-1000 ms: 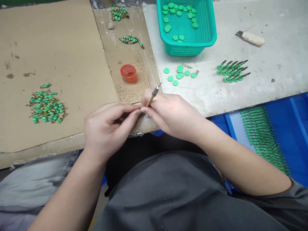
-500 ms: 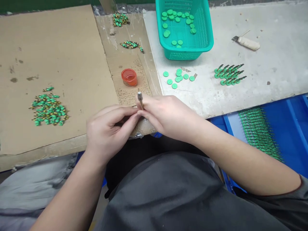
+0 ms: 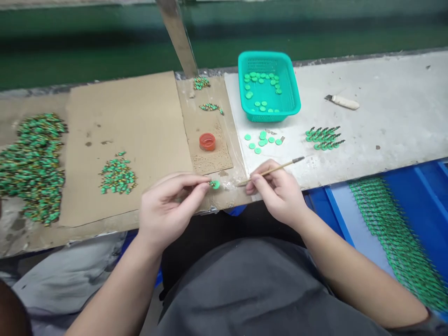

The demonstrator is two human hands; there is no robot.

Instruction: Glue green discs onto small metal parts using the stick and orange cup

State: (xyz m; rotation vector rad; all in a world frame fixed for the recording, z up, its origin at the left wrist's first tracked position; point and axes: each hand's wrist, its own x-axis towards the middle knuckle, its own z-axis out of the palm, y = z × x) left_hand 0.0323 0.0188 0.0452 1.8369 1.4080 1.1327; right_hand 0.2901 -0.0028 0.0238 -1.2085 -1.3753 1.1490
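Note:
My left hand (image 3: 171, 203) pinches a small green figure joined to or touching a round green disc (image 3: 216, 185), just past the fingertips. In my right hand (image 3: 282, 193) is a thin paintbrush (image 3: 280, 169), its pale tip pointing left toward the disc but apart from it. A small red cup (image 3: 207, 142) stands beyond the hands on a speckled board. Loose green discs (image 3: 262, 135) with small holes lie on the white sheet, beyond my right hand. Left of my left hand is a small pile of green, yellow and dark figures (image 3: 118, 176).
A teal basket (image 3: 269, 116) holds several green discs. Rows of figures on discs (image 3: 325, 138) and a utility knife (image 3: 343, 101) lie to the right. A large heap of figures (image 3: 38, 168) covers the far left. A blue tray (image 3: 413, 200) with assembled rows is at the lower right.
My hands have come apart: the right one has moved right with the paintbrush, which has swung from upright to sideways. The green disc now shows at my left fingertips. The view has tilted up.

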